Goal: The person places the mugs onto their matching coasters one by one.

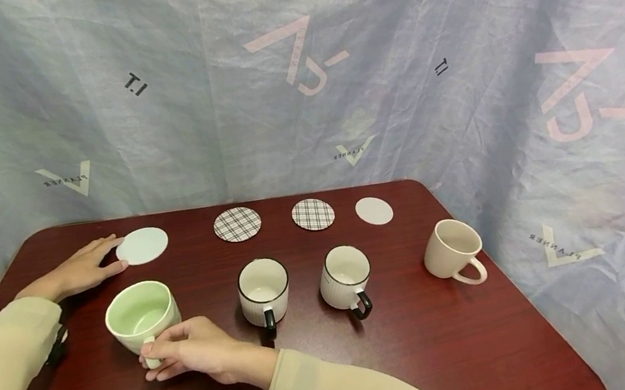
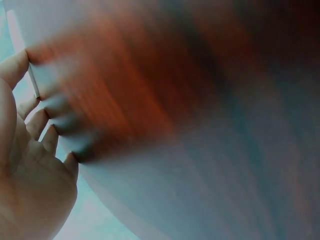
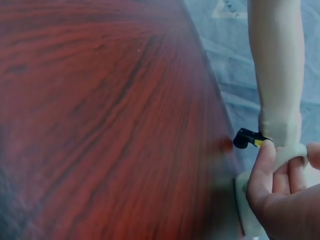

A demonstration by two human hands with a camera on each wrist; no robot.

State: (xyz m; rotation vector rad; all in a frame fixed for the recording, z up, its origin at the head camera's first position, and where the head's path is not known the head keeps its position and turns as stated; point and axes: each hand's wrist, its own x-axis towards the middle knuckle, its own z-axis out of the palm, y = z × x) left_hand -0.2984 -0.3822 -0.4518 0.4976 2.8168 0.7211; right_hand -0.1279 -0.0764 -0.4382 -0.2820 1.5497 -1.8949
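On the left side of the table, my right hand (image 1: 199,351) grips the handle of a pale green cup (image 1: 141,316), which is upright. The right wrist view shows the fingers (image 3: 262,170) curled round that handle (image 3: 290,152); most of the cup is out of that frame. Farther back, my left hand (image 1: 85,268) reaches over the table with its fingers spread. Its thumb and forefinger touch the left side of a round white coaster (image 1: 143,245). In the left wrist view, the coaster's thin edge (image 2: 34,82) shows between thumb and forefinger, fingertips down at the tabletop.
Two white cups with black handles, one in the middle (image 1: 263,287) and one beside it (image 1: 345,276), stand upright. A beige mug (image 1: 451,249) is near the right edge. Behind them lie two checked coasters (image 1: 237,224) and a pinkish-white coaster (image 1: 374,211). Printed cloth (image 1: 215,89) hangs behind.
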